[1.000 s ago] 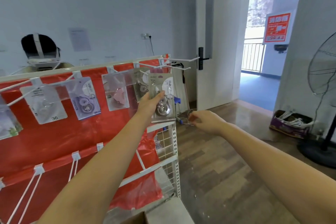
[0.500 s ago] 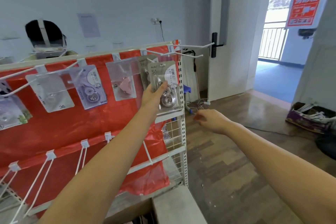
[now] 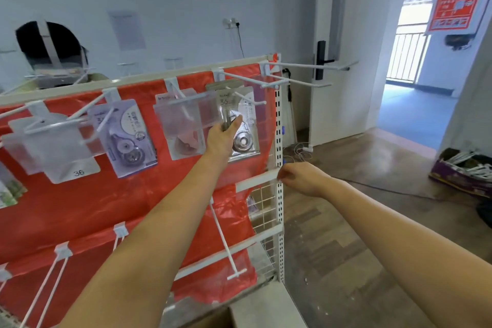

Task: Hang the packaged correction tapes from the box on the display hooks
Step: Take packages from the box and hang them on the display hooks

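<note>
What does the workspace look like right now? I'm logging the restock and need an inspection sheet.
Surface: display rack backed with red sheeting, white hooks in rows.
Job's things: silver tape pack on a top-row hook; purple pack and clear packs hang to its left; end hook bare; box corner at the bottom edge.
Clutter: purple carton of white parts on the floor.
Grippers: left hand holds the silver pack; right hand loosely curled, holds nothing, by the rack's post.
Cables: white cords on the floor behind the rack.
Surroundings: open door, red sign.
</note>
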`<state>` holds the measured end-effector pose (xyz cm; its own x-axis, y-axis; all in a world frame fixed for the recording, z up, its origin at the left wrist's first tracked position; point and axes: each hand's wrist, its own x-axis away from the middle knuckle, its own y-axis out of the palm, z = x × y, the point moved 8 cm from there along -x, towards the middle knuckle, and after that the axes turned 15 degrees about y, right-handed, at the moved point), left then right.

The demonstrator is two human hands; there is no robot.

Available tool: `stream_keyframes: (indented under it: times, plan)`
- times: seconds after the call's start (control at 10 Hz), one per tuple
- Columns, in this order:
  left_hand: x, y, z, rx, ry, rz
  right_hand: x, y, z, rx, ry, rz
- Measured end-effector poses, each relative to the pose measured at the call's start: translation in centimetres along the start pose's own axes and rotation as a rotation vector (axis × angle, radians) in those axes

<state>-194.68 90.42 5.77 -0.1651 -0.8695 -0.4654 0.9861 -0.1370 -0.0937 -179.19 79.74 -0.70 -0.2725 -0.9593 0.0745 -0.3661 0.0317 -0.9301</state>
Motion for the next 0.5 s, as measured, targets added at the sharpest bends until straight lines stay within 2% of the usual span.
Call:
stream_keyframes:
  times: [0.2, 0.4, 0.5]
  plan:
    - [-4.4, -0.3, -3.2, 0.041, -0.113, -0.014, -3.2, 0.3, -1.7, 0.018, -0.011, -0.024]
    - [-5.5, -0.5, -4.6, -0.028, -0.124, 0.003, -4.1, 0.5, -2.3, 0.005, 0.003, -0.036]
    - [-2.9, -0.6, -5.3, -0.105, -0.123, -0.108, -3.9, 0.6, -2.3, 0.020, 0.037, -0.025]
